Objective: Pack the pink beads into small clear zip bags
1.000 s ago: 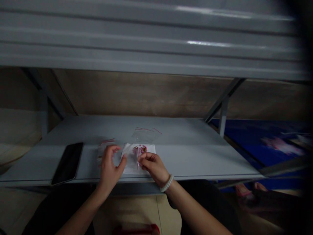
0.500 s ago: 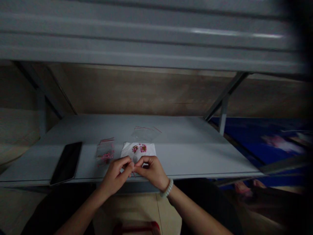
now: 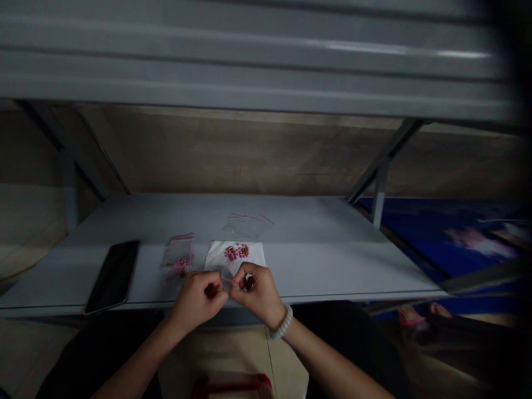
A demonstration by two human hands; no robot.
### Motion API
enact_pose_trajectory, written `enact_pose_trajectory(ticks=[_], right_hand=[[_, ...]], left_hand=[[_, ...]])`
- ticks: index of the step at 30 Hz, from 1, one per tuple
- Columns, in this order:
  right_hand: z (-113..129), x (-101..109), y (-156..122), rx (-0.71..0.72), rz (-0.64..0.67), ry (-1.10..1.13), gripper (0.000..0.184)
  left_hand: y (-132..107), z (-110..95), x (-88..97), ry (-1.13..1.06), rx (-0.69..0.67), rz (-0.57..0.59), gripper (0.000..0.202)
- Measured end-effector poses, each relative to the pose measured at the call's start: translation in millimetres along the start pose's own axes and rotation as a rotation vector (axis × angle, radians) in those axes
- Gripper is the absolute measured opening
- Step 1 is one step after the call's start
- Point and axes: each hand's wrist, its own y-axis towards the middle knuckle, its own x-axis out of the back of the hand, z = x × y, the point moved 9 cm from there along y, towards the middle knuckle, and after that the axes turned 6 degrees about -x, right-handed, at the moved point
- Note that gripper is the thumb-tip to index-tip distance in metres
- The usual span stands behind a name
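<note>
My left hand [image 3: 198,297] and my right hand [image 3: 258,295] meet near the front edge of the shelf. Each pinches thumb against forefinger on a small clear zip bag [image 3: 226,273], stretched between the fingertips and partly hidden by them. Just beyond lies a white sheet of paper [image 3: 214,254], carrying a cluster of small pink and gold-brown beads [image 3: 238,252]. Left of the paper are clear zip bags with pink beads [image 3: 180,261] inside, close to my left hand. Flat clear zip bags [image 3: 246,225] with red strips lie behind the paper.
A dark tablet or phone [image 3: 113,277] rests at the left of the grey shelf [image 3: 316,249]. Another metal shelf [image 3: 249,72] hangs above, with slanted braces at both sides. Below is a red stool [image 3: 233,386]. Another person's feet [image 3: 409,316] show at right, near a blue surface.
My hands have parted slightly, fingertips drawing the clear bag between them. The red strip that showed below the fingers is out of sight. More of the beads on the paper show.
</note>
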Motion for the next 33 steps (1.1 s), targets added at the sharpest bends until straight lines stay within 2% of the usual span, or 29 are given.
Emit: enact_pose_trajectory(ticks=[2, 5, 8, 11, 14, 15, 16, 20, 24, 29, 33], right_hand=[[2.6, 6.8, 0.4, 0.005, -0.066, -0.033, 0.014], [5.1, 10.3, 1.5, 0.01, -0.085, -0.04, 0.014], [4.3, 10.8, 2.7, -0.006, -0.068, -0.002, 0.012], [0.7, 6.0, 4.5, -0.052, 0.017, 0.142, 0.01], [-0.2, -2.7, 5.5, -0.085, 0.14, 0.317, 0.008], [-0.3, -4.2, 5.8, -0.092, 0.163, 0.35, 0.007], [-0.8, -4.7, 6.1, -0.097, 0.17, 0.362, 0.007], [-5.4, 1.6, 8.0, -0.094, 0.089, 0.277, 0.007], [-6.3, 5.7, 7.7, -0.081, 0.038, 0.164, 0.009], [0.8, 12.3, 12.8, -0.023, 0.081, 0.062, 0.009], [-8.6, 38.0, 28.9, 0.054, -0.053, -0.1, 0.018]], left_hand=[[-1.7, 0.6, 2.2, 0.049, -0.002, -0.025, 0.024], [-2.5, 0.5, 6.8, 0.024, -0.011, -0.021, 0.025], [-1.3, -7.1, 18.0, -0.051, -0.067, -0.043, 0.024], [-0.4, -24.1, 33.3, -0.04, -0.197, -0.141, 0.008], [-0.4, -37.7, 26.7, 0.062, -0.323, -0.109, 0.071], [-0.5, -38.1, 22.1, 0.099, -0.338, -0.093, 0.084], [-0.5, -36.6, 18.3, 0.133, -0.337, -0.088, 0.089], [-1.3, -29.6, 15.1, 0.207, -0.324, -0.14, 0.067], [0.0, -32.0, 19.3, 0.229, -0.347, -0.147, 0.051], [3.4, -29.3, 24.4, 0.226, -0.307, -0.162, 0.044], [4.8, -19.7, 32.2, 0.158, -0.214, -0.237, 0.045]])
